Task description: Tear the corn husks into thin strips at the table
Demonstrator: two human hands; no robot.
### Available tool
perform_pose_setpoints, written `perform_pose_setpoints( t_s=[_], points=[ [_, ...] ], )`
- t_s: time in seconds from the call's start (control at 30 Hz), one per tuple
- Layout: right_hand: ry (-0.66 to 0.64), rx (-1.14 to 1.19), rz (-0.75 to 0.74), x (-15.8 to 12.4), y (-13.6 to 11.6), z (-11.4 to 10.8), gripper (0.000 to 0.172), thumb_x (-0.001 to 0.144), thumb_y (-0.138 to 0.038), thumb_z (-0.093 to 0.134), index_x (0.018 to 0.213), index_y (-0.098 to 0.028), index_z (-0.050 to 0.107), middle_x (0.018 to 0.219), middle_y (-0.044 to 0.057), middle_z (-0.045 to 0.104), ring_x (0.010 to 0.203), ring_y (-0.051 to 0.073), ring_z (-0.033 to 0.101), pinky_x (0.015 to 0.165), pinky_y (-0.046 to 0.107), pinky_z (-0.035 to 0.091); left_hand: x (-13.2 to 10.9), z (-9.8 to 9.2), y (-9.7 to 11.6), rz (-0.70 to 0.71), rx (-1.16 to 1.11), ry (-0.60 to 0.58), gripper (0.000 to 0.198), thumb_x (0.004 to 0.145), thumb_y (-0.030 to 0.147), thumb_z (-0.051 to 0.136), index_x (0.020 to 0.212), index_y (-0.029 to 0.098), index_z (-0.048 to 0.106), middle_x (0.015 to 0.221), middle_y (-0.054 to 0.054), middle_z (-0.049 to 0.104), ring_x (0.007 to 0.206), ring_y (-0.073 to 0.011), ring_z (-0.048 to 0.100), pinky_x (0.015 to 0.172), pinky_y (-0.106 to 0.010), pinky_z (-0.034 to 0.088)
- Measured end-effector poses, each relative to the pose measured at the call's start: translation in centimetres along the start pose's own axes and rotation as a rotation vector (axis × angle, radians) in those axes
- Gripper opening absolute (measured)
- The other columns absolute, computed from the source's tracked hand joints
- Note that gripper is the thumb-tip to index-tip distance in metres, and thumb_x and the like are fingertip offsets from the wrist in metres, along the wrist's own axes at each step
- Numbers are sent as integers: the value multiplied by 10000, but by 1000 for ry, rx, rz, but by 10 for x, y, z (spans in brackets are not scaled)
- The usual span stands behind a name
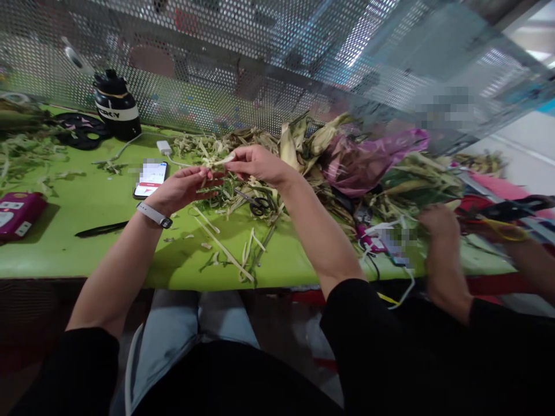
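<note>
Both my hands are raised over the green table [78,231], pinching one pale strip of corn husk [219,161] between them. My left hand [184,188], with a white watch on its wrist, holds the strip's near end with closed fingers. My right hand [254,163] pinches the far end, thumb and fingers pressed together. Just beyond and beneath the hands lies a heap of dried husks and leaves [303,144]. Black scissors [258,204] rest on the table under my right wrist.
A phone [150,179] with a white charger lies left of my hands; a black knife [102,229], a pink case [17,214] and a black bottle [116,107] lie further left. A pink plastic bag [368,159] tops the heap. Another person's hand [437,222] works at the right. Perforated metal screen behind.
</note>
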State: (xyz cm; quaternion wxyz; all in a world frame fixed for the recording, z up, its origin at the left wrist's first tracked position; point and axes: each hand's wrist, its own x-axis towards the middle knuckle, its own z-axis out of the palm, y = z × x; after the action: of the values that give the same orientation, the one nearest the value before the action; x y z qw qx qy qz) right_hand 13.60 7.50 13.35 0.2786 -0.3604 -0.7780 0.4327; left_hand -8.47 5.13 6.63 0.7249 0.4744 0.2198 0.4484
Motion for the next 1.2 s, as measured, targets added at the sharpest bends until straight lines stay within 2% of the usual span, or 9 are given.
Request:
perform_pose_setpoints(
  t_s=[0.23,0.3,0.37,0.47,0.67,0.83,1.0,1.1,1.2],
  points=[
    [106,30,35,-12,42,2,369,788,-521,722,879,-170,653,716,6,646,666,127,587,661,274,495,2,0,0,-79,61,2,128,836,240,731,809,124,683,858,-64,690,714,-115,666,676,-242,573],
    [243,-94,60,-26,59,-1,293,852,-436,650,969,-167,651,894,38,696,811,148,632,783,297,509,3,-2,-1,-38,61,22,150,816,252,754,807,127,671,851,-40,678,685,-91,636,643,-208,549],
    [348,-426,195,-46,74,-7,204,854,-329,609,938,-150,659,926,62,704,841,168,631,814,308,490,4,-4,-1,-26,68,29,162,810,261,758,816,129,664,853,-31,673,687,-89,623,632,-203,537],
    [219,-866,473,-74,88,-13,186,815,-302,601,892,-155,686,957,99,721,863,214,643,770,308,462,4,-5,0,-49,99,14,142,839,259,726,840,129,670,859,-32,673,707,-94,620,625,-199,517],
    [74,-1058,649,-80,94,-3,289,790,-366,603,985,-175,698,1050,127,734,923,255,673,688,289,436,-2,1,15,-81,128,68,116,924,160,597,838,135,671,828,-26,676,673,-81,567,591,-198,462],
    [109,-1002,617,-76,93,-16,212,761,-341,638,881,-181,706,950,100,747,885,245,676,676,286,441,-6,1,27,-40,104,95,196,956,138,525,827,137,672,753,-13,635,652,-80,530,570,-191,440],
    [221,-483,571,-100,87,-36,136,735,-244,655,839,-156,652,716,26,695,643,152,641,637,254,462,-6,-2,26,-13,108,92,173,947,140,544,836,135,677,780,-12,636,665,-83,533,581,-195,451],
    [235,-298,481,-111,79,-31,240,725,-284,672,920,-153,625,809,35,696,684,146,628,646,257,464,-6,0,25,-17,111,102,184,951,144,535,837,133,679,780,-15,637,664,-85,536,573,-199,451],
    [208,-502,372,-112,65,-14,431,690,-440,730,1008,-168,631,946,59,701,759,174,616,667,280,442,-7,1,24,-28,111,104,183,949,149,535,844,132,684,769,-17,631,650,-83,540,564,-196,456]
  ],
)
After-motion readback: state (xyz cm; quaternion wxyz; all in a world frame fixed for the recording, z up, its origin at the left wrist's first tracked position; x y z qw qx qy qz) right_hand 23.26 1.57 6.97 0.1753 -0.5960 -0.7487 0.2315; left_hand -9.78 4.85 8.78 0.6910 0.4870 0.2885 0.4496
